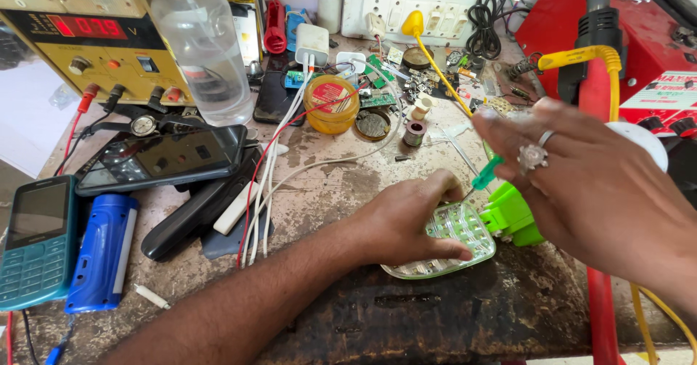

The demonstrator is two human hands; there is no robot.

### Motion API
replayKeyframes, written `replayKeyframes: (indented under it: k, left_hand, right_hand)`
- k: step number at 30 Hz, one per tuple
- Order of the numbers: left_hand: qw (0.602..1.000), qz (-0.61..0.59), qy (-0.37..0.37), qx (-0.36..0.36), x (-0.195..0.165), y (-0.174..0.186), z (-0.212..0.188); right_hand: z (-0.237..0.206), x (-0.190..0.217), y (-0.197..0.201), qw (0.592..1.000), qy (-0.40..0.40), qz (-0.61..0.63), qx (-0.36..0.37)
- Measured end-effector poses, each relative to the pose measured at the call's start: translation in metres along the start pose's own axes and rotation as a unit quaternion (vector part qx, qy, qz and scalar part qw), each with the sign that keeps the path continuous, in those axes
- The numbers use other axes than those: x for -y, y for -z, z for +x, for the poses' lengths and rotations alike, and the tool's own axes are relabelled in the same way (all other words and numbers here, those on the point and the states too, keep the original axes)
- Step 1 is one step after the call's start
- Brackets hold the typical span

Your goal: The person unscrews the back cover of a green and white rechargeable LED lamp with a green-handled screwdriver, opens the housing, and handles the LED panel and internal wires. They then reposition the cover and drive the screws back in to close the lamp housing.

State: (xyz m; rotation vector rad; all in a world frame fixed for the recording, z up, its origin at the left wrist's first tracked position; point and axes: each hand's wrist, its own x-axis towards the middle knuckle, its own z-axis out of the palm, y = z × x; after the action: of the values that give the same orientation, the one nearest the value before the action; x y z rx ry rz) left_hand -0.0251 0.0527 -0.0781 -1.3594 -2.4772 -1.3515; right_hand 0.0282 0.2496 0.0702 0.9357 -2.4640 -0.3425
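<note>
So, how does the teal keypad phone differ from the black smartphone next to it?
The teal keypad phone has physical buttons under a small screen, while the black smartphone is all one glossy screen. The teal keypad phone lies directly on the workbench at the left edge, pointing away from the camera; the black smartphone lies sideways, stacked on other dark devices. Both lie face up with dark screens, and neither hand touches them.

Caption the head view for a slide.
Left hand steadies a green lamp panel while right hand holds a green-handled tool.
</note>
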Motion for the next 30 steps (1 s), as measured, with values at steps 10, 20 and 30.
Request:
replayKeyframes:
  k: [10,20,30]
  left_hand:
    - [1.000,-0.019,0.014,-0.006,-0.004,0.003,-0.001]
    - [0.999,-0.029,0.011,-0.009,0.000,-0.001,0.002]
    - [0.999,-0.034,0.014,-0.006,0.000,-0.001,0.004]
  right_hand:
    - [-0.001,0.002,0.001,0.997,0.020,0.017,-0.079]
    - [0.002,-0.005,0.001,0.998,0.042,-0.050,0.024]
    - [0.002,0.002,0.003,0.999,-0.017,-0.020,-0.039]
